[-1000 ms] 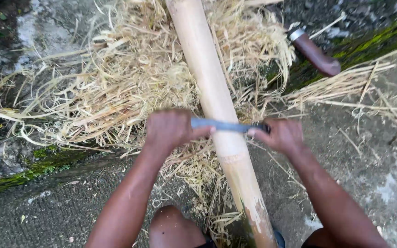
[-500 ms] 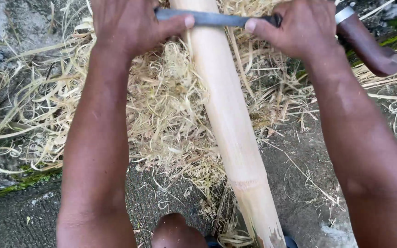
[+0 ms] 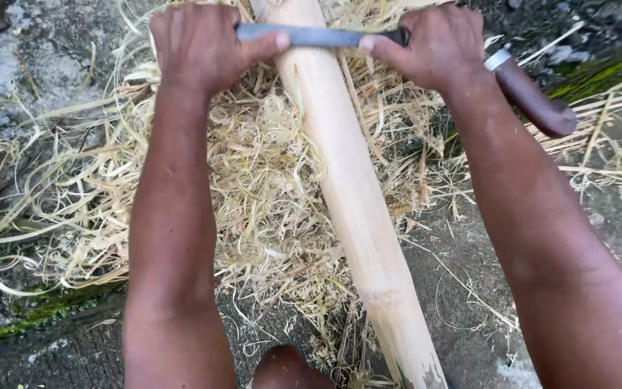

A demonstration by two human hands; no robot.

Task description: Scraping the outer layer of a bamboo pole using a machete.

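Note:
A pale, peeled bamboo pole (image 3: pixel 350 187) runs from the top centre down to the bottom right of centre. Across its upper end lies a grey steel blade (image 3: pixel 318 34). My left hand (image 3: pixel 199 47) grips the blade's left end, thumb resting on top. My right hand (image 3: pixel 433 47) is closed around the blade's handle end on the right of the pole. Both arms are stretched forward.
A thick heap of straw-coloured bamboo shavings (image 3: pixel 253 180) surrounds the pole on rough grey ground. A second knife with a brown wooden handle (image 3: pixel 534 97) lies at the right, partly behind my right wrist. Green moss (image 3: pixel 30 317) lines a crack at lower left.
Both hands have pushed the blade up along the pole, from near my body to its far upper end. My arms are now extended.

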